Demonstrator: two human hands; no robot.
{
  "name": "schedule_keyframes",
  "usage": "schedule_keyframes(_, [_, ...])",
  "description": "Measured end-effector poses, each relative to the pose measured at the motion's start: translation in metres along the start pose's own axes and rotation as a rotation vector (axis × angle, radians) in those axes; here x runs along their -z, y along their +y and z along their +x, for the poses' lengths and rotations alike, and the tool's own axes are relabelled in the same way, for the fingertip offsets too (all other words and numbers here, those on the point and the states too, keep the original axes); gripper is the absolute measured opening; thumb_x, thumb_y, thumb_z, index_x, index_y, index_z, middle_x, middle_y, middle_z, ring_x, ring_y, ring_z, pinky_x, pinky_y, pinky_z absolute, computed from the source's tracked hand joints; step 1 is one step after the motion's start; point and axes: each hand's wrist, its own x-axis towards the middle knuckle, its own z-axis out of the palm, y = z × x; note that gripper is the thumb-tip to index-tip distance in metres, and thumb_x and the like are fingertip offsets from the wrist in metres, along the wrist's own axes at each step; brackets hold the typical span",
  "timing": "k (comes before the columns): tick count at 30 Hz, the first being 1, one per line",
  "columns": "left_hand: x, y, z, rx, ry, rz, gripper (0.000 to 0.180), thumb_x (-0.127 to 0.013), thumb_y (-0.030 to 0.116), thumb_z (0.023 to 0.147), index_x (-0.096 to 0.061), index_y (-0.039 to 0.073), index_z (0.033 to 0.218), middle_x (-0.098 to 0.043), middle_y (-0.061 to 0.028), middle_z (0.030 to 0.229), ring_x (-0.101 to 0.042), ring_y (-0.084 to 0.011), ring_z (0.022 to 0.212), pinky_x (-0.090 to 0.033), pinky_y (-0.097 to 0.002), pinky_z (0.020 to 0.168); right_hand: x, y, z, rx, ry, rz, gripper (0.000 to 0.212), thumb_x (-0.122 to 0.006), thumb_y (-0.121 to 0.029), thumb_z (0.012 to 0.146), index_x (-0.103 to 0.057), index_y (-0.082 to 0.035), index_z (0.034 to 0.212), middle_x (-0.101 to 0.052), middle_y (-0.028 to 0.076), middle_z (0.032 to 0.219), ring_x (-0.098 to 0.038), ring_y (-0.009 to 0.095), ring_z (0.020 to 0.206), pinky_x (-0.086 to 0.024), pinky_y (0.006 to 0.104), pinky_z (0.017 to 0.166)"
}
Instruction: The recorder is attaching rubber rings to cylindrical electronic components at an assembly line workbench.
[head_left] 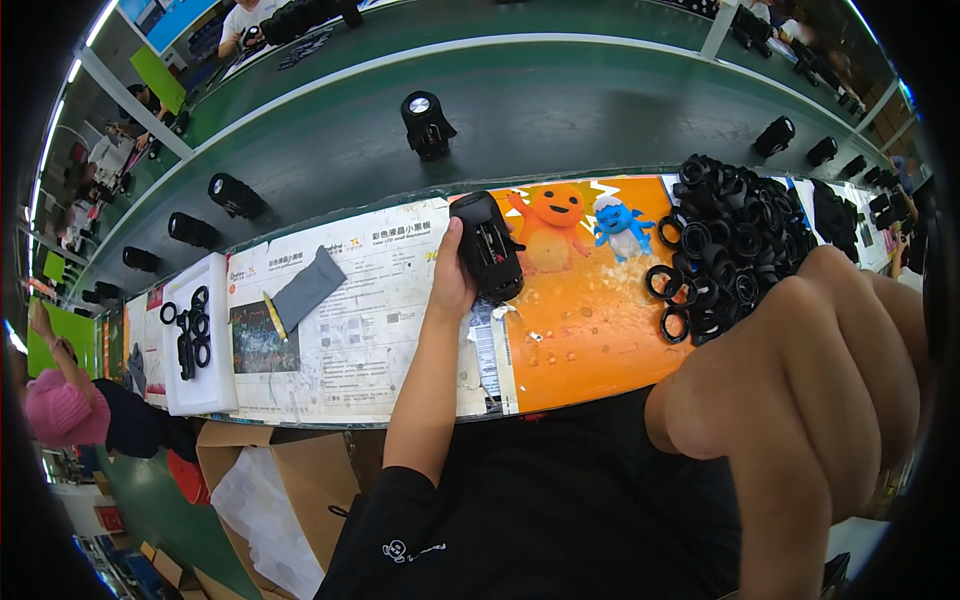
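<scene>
My left hand (455, 275) is wrapped round the side of a black cylindrical housing (488, 245), held just above the printed sheets on the bench. An opening in the housing's side shows some inner parts. Close to the camera at the right, my right hand (815, 385) is raised with its fingers curled in; whatever it may hold is hidden. Beyond that hand, a heap of black plastic rings (735, 235) lies on the bench. Several rings have slid onto the orange sheet (590, 350).
Black housings, one upright (428, 125), stand along the green conveyor (560, 110). At left are a white foam tray (218, 385) with black rings, a grey cloth (310, 293) and a yellow pen (276, 316). Below the bench is a cardboard box (310, 470). Other people work nearby.
</scene>
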Motion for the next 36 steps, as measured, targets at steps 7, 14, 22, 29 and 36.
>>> schedule_keyframes(7, [0.004,-0.007,0.002,0.015,-0.022,-0.023,0.07,-0.042,0.06,0.116,-0.057,0.002,0.15,-0.074,-0.0212,0.129,-0.077,-0.033,0.113,-0.066,-0.047,0.096,-0.005,-0.029,-0.005,-0.241,-0.026,-0.194,0.025,-0.068,-0.014,0.105,-0.06,-0.001,0.085,-0.057,0.011,0.066,-0.057,0.025,0.051,-0.064,0.0503,0.062])
schedule_keyframes(14, [0.016,0.003,-0.007,0.007,-0.01,-0.025,0.069,-0.046,0.058,0.116,-0.056,-0.001,0.151,-0.073,-0.0207,0.13,-0.075,-0.034,0.117,-0.064,-0.0485,0.101,-0.016,-0.039,-0.031,-0.38,-0.089,-0.625,0.027,-0.07,-0.016,0.106,-0.058,-0.004,0.086,-0.053,0.004,0.07,-0.053,0.02,0.057,-0.056,0.0415,0.062])
schedule_keyframes(22, [0.007,-0.007,0.005,-0.008,-0.029,-0.004,0.061,-0.056,0.052,0.115,-0.057,0.001,0.148,-0.074,-0.0192,0.126,-0.077,-0.0318,0.111,-0.067,-0.0456,0.094,-0.003,-0.014,-0.049,-0.089,0.164,-0.823,0.02,-0.067,-0.013,0.106,-0.062,-0.004,0.089,-0.057,0.004,0.078,-0.057,0.02,0.069,-0.055,0.0383,0.072])
schedule_keyframes(29, [0.005,-0.018,0.003,-0.015,0.071,-0.115,0.07,-0.06,0.061,0.112,-0.056,0.003,0.15,-0.072,-0.0158,0.131,-0.073,-0.029,0.122,-0.063,-0.0468,0.105,0.024,0.031,-0.057,0.157,0.358,-0.857,0.016,-0.064,-0.009,0.106,-0.065,-0.005,0.09,-0.06,0.005,0.085,-0.06,0.019,0.08,-0.054,0.0356,0.081])
schedule_keyframes(36, [-0.057,0.003,0.009,-0.266,-0.087,0.092,0.101,-0.054,0.087,0.097,-0.047,0.006,0.158,-0.065,-0.0171,0.15,-0.063,-0.0278,0.142,-0.05,-0.0439,0.122,0.183,-0.042,-0.13,-0.649,0.72,-1.143,0.05,-0.05,-0.039,0.12,-0.057,-0.004,0.154,-0.066,0.014,0.145,-0.069,0.027,0.124,-0.058,0.0418,0.101])
